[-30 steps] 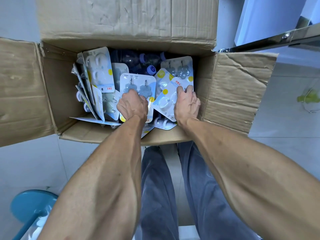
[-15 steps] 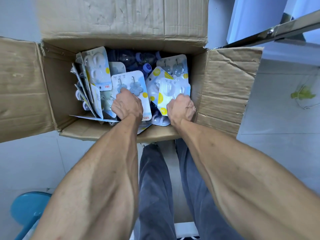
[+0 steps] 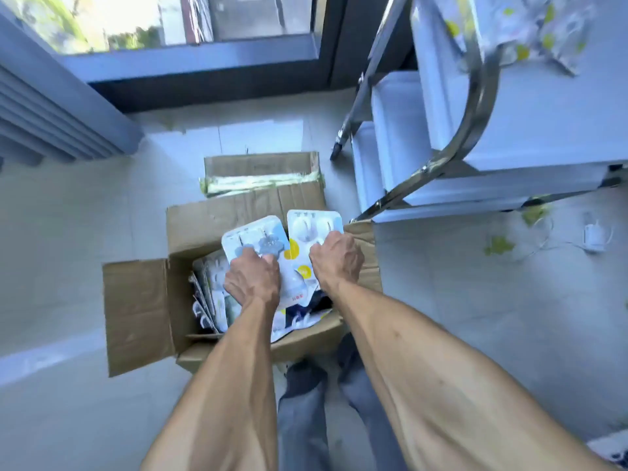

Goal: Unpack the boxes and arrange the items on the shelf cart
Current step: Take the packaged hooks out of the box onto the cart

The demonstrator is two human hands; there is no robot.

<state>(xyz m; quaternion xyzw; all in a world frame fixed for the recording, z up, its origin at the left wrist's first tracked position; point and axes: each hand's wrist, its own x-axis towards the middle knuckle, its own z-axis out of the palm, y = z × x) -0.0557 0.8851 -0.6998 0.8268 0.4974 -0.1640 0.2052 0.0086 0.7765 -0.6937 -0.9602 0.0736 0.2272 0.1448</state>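
Observation:
An open cardboard box [image 3: 136, 311] stands on the floor, with several blister-card hook packs [image 3: 210, 294] still upright inside it at the left. My left hand [image 3: 253, 280] grips a card pack with blue flower hooks [image 3: 258, 241], lifted above the box. My right hand [image 3: 336, 258] grips a card pack with white hooks [image 3: 311, 224] beside it. The shelf cart [image 3: 509, 137] with white shelves and a chrome frame stands at the right; a few similar packs [image 3: 530, 32] lie on its top shelf.
A second cardboard box [image 3: 261, 176] sits behind the first, toward a dark window frame [image 3: 210, 83]. A curtain [image 3: 44, 117] hangs at the left. A white charger and cable [image 3: 594, 236] lie on the tiled floor at the right. My legs are below the box.
I have risen, so the view pulled far back from the box. Both hands lifted their card packs up out of the box; the cart and window came into view.

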